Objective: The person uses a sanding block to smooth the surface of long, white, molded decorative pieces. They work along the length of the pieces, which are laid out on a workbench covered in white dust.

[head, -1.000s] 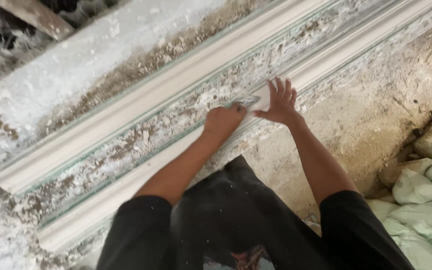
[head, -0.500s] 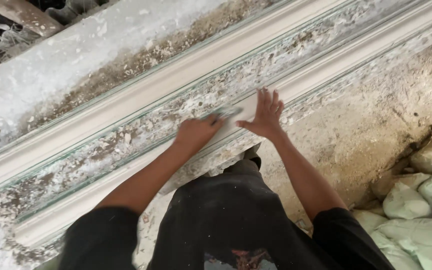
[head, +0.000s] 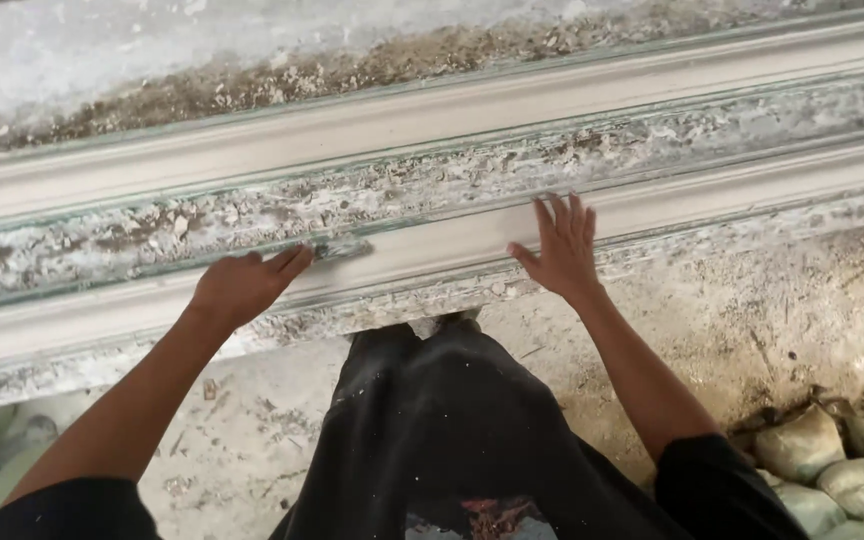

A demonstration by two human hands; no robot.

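On the near plaster moulding [head: 432,250] my left hand [head: 242,290] is clamped on a thin scraper blade [head: 342,248], pressed flat along its upper edge. Right hand [head: 562,250] lies open, fingers spread, palm flat on the same moulding, well apart. Filled sacks [head: 832,450] sit lower right.

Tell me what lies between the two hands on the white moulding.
Only a bare stretch of the long white plaster moulding, seen in the head view, between left hand and right hand.

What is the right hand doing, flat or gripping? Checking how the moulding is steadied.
Flat: the right hand lies spread, fingers extended, on the white moulding.
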